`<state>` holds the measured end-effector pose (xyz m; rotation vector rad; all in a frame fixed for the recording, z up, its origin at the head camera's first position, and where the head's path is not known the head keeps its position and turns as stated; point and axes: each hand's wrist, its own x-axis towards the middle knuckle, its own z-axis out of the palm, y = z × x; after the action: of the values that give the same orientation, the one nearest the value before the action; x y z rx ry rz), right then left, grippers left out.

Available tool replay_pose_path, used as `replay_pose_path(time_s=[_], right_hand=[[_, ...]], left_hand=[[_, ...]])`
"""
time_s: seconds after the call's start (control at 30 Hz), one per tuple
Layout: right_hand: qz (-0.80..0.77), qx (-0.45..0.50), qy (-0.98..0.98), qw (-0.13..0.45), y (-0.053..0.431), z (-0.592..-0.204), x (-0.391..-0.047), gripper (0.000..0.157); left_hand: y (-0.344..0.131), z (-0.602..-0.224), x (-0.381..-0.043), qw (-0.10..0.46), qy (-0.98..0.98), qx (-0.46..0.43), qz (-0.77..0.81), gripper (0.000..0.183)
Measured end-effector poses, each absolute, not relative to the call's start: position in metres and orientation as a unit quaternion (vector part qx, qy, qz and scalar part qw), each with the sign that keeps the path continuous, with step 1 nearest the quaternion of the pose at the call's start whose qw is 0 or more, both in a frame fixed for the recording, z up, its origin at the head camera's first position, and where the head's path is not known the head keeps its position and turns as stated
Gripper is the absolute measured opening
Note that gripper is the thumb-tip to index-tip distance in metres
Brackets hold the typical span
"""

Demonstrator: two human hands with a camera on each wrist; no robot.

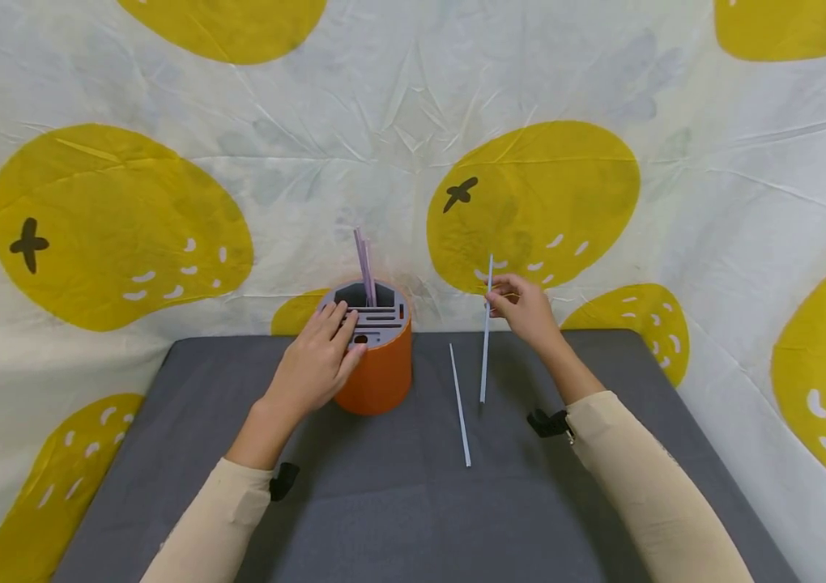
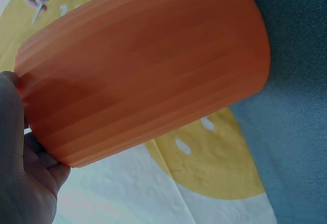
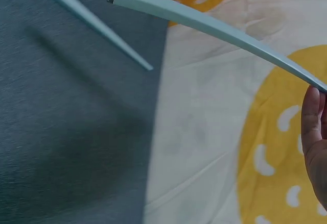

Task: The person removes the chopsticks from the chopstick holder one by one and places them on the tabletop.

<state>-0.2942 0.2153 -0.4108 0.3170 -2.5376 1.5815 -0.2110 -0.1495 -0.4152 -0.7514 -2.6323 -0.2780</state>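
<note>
An orange cylindrical utensil holder [image 1: 376, 376] with a grey slotted top stands on the table. Several thin purple sticks [image 1: 365, 263] rise from its back compartment. My left hand [image 1: 314, 356] rests on the near-left part of the slotted top, fingers extended across it; at the rim, fingertips show in the left wrist view. To the right, my right hand [image 1: 522, 306] pinches a pale blue chopstick [image 1: 485, 348] by its upper part, thumb against fingers. It hangs nearly upright, lower end close over the table. A matching chopstick [image 1: 460, 409] lies on the cloth between holder and right hand.
A dark grey cloth covers the table [image 1: 384, 518], whose far edge runs just behind the holder. Behind it hangs a white curtain [image 1: 355, 97] printed with yellow fruit. Dark wrist straps [image 1: 548, 423] sit at both sleeves.
</note>
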Motion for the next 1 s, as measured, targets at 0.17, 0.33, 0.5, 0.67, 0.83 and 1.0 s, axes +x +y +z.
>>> replay_pose_path(time_s=[0.17,0.33,0.5,0.67,0.83,1.0], right_hand=[[0.513,0.096,-0.852,0.036,0.22,-0.428,-0.287,0.037],[0.502,0.089,-0.86,0.02,0.223,-0.453,-0.278,0.033],[0.502,0.08,-0.861,0.01,0.226,-0.48,-0.275,0.029],[0.495,0.072,-0.866,-0.006,0.226,-0.493,-0.274,0.028],[0.49,0.069,-0.869,-0.01,0.224,-0.502,-0.278,0.028],[0.484,0.052,-0.873,-0.027,0.221,-0.511,-0.281,0.027]], left_hand=[[-0.149,-0.417,-0.209,0.19,-0.94,-0.265,-0.102,0.058],[-0.147,-0.419,-0.208,0.187,-0.94,-0.265,-0.102,0.058],[-0.147,-0.42,-0.207,0.184,-0.941,-0.265,-0.1,0.058],[-0.147,-0.418,-0.208,0.176,-0.943,-0.265,-0.098,0.059],[-0.148,-0.415,-0.21,0.19,-0.94,-0.263,-0.102,0.058],[-0.148,-0.414,-0.211,0.192,-0.939,-0.266,-0.101,0.058]])
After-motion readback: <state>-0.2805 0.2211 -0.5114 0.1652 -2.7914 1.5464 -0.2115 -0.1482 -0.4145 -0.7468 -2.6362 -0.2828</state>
